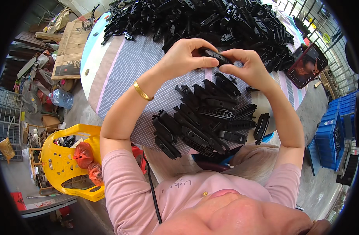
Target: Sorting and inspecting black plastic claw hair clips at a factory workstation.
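Above the middle of the table, a long black plastic part [219, 58] is held between both hands. My left hand [189, 55] pinches one end with thumb and fingers, a gold bangle on its wrist. At the other end, the thumb and fingers of my right hand [246, 66] close on the same part. Below the hands, a loose pile of similar black plastic parts [197, 135] lies near the table's front edge, some with ribbed sides up. Beyond the hands spreads a large heap of black plastic pieces [234, 23].
A cloth-covered round table [116, 82] carries everything. A phone [308, 66] stands at its right edge. Yellow chair [54, 160] with red bags [83, 154] is at the left; blue crates [328, 135] stand at the right. Cardboard [69, 47] leans at the far left.
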Available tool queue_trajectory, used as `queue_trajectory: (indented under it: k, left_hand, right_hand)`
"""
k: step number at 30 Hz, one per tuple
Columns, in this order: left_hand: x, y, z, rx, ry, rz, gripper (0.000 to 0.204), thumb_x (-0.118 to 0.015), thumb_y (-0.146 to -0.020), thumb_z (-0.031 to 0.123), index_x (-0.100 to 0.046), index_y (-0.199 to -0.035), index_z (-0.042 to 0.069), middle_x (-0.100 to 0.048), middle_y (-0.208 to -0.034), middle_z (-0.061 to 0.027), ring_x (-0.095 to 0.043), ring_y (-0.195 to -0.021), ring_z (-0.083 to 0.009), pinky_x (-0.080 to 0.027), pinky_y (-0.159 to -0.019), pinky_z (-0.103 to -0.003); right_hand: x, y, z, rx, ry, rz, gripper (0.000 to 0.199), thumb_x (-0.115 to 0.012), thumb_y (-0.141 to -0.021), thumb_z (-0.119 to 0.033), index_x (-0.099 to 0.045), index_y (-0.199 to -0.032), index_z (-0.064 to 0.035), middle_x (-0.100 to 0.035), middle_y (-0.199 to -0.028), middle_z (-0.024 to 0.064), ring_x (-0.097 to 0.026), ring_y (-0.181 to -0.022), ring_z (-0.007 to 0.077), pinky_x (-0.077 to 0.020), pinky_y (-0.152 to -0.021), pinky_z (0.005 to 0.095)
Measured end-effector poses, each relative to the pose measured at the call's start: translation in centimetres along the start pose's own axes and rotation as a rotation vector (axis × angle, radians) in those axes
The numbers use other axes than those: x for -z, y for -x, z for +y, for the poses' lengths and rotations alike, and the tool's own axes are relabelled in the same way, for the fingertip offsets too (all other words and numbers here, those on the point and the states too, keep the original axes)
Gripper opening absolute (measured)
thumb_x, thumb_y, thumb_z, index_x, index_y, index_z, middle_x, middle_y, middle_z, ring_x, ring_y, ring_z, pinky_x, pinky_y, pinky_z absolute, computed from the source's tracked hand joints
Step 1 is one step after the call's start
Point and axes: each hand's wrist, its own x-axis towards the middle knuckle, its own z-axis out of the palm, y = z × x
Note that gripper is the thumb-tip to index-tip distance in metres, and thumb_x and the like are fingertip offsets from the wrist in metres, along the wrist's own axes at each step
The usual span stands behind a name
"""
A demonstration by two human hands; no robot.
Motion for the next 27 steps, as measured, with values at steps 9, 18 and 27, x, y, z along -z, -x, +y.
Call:
queue_trajectory:
  k: [9,18,27]
  left_hand:
    - [3.3,-0.8,0.4,-0.094,-0.322,-0.449,0.023,-0.066,-0.078,0.014,-0.066,-0.099,0.003,-0.066,-0.084,-0.0057,-0.059,-0.072,-0.0099,-0.047,-0.063,-0.023]
    - [8.5,-5.0,-7.5,-0.041,-0.853,0.570,0.033,-0.065,-0.078,0.033,-0.066,-0.098,0.006,-0.065,-0.084,-0.0166,-0.062,-0.077,-0.0280,-0.049,-0.073,-0.033]
    - [9.5,-8.3,-7.5,0.333,-1.116,0.398,0.036,-0.065,-0.072,0.024,-0.062,-0.096,-0.003,-0.065,-0.087,-0.0205,-0.064,-0.081,-0.0304,-0.050,-0.074,-0.038]
  right_hand:
    - [-1.9,-1.3,3.3,0.345,0.632,0.074,0.036,-0.065,-0.073,-0.008,-0.061,-0.109,-0.0087,-0.058,-0.111,0.0074,-0.050,-0.102,0.0267,-0.0442,-0.087,0.0353]
    - [-1.5,-0.7,2.1,0.236,0.624,-0.078,0.029,-0.068,-0.070,-0.010,-0.058,-0.096,-0.0021,-0.057,-0.093,0.0085,-0.052,-0.093,0.0263,-0.0454,-0.080,0.0349]
    - [-1.6,-0.4,2.8,0.263,0.559,-0.027,0.028,-0.067,-0.072,-0.012,-0.058,-0.096,-0.0013,-0.057,-0.090,0.0119,-0.055,-0.089,0.0300,-0.0458,-0.078,0.0362]
